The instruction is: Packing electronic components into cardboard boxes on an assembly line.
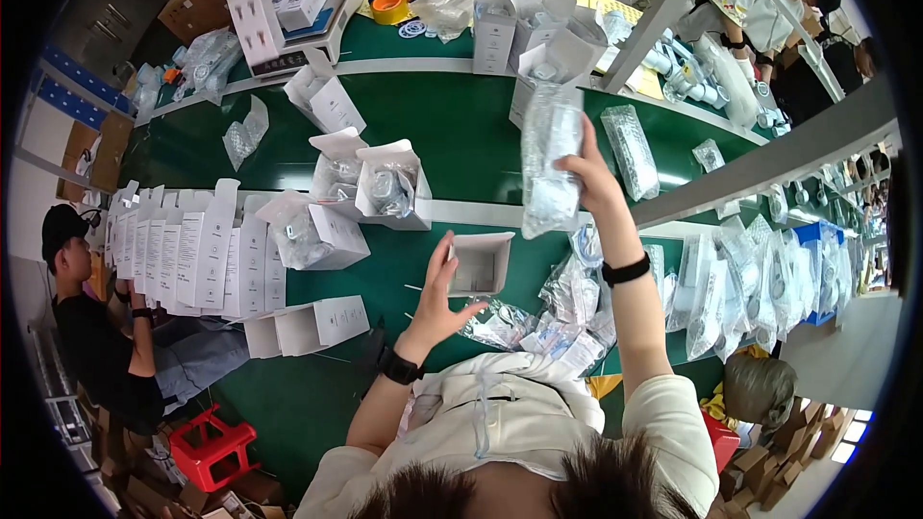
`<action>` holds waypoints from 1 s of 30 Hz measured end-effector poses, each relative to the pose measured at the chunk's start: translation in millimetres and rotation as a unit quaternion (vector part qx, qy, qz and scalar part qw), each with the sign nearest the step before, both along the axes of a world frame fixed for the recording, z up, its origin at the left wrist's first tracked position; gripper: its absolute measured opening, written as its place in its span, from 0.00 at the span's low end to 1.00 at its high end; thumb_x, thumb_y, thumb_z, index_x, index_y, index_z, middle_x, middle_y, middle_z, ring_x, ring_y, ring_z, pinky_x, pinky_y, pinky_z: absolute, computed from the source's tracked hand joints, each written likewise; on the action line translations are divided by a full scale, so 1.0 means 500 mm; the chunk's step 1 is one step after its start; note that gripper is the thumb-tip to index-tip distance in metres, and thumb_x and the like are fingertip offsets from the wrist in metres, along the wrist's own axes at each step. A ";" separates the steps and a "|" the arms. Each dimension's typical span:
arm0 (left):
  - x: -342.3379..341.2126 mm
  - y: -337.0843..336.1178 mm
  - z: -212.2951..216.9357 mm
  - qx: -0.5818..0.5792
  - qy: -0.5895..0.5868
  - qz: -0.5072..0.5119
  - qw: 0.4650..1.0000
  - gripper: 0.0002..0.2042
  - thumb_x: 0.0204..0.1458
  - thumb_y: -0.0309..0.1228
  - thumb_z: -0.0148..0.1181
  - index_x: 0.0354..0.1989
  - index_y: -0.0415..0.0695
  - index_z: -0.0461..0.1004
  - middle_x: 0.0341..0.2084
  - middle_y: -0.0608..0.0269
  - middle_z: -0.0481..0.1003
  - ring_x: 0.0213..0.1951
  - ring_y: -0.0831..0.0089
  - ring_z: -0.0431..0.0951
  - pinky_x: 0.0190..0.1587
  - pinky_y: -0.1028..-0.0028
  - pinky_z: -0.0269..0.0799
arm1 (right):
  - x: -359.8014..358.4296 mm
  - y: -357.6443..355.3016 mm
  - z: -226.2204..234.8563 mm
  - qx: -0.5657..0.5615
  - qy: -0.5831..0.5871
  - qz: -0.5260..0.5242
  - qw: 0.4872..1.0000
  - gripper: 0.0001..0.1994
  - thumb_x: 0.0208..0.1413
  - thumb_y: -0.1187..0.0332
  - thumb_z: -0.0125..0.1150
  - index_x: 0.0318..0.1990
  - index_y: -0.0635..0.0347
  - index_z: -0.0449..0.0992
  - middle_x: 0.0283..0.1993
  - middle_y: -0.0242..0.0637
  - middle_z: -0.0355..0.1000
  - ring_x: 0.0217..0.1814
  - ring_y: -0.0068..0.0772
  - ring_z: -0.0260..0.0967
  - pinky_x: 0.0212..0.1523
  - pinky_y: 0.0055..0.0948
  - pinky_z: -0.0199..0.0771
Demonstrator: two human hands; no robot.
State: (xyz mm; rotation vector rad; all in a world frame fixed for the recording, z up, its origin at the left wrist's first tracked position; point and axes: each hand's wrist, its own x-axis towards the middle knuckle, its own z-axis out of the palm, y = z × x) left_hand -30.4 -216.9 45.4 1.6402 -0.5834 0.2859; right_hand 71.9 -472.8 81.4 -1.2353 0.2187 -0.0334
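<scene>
My right hand is closed round a long parcel in clear bubble wrap, held up over the middle of the green bench. What is inside the wrap does not show clearly. My left hand has its thumb and fingers spread and holds nothing. Just right of its fingers stands a white carton with its open top facing up; I cannot tell whether the fingertips touch it. Near my body, right of this carton, lie several clear plastic bags of small parts.
Open cartons with wrapped items stand left of centre, beside a row of white cartons. Bubble-wrapped parcels line the right side. A belt runs beyond, under a grey metal frame. A co-worker sits at left.
</scene>
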 end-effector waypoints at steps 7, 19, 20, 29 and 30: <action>0.048 -0.029 -0.020 0.211 0.005 -0.086 0.974 0.39 0.27 0.26 0.71 0.51 0.49 0.56 0.56 0.52 0.57 0.58 0.53 0.57 0.55 0.64 0.59 | -0.244 0.001 0.084 0.232 -0.042 -0.119 0.965 0.37 0.39 0.81 0.52 0.61 0.56 0.45 0.55 0.47 0.57 0.55 0.43 0.60 0.54 0.39 0.63; -0.017 -0.105 -0.052 0.021 0.074 0.079 0.994 0.32 0.33 0.27 0.70 0.41 0.41 0.50 0.48 0.41 0.61 0.46 0.51 0.69 0.44 0.62 0.66 | -0.203 0.205 -0.034 -0.261 -0.369 -0.288 0.844 0.30 0.41 0.79 0.58 0.55 0.56 0.56 0.55 0.44 0.55 0.59 0.42 0.52 0.56 0.40 0.56; -0.018 -0.104 -0.059 0.022 0.076 0.079 0.994 0.32 0.33 0.27 0.70 0.41 0.41 0.50 0.48 0.41 0.61 0.46 0.51 0.69 0.44 0.62 0.66 | -0.207 0.207 -0.018 -0.260 -0.367 -0.287 0.845 0.30 0.41 0.79 0.58 0.55 0.56 0.56 0.55 0.44 0.55 0.59 0.42 0.52 0.56 0.40 0.56; -0.013 -0.013 -0.062 0.057 -0.009 0.079 0.995 0.33 0.32 0.24 0.68 0.44 0.43 0.50 0.49 0.42 0.58 0.51 0.53 0.64 0.48 0.65 0.63 | -0.345 0.162 -0.129 -0.572 -0.223 0.116 0.781 0.17 0.35 0.69 0.63 0.39 0.53 0.73 0.42 0.40 0.64 0.47 0.47 0.61 0.42 0.38 0.68; -0.016 -0.002 -0.054 0.051 -0.002 0.065 0.997 0.32 0.33 0.23 0.68 0.45 0.43 0.52 0.49 0.42 0.57 0.51 0.54 0.63 0.49 0.65 0.62 | -0.357 0.176 -0.156 -0.581 -0.135 0.219 0.773 0.17 0.36 0.69 0.62 0.39 0.53 0.73 0.39 0.40 0.65 0.45 0.46 0.62 0.40 0.37 0.69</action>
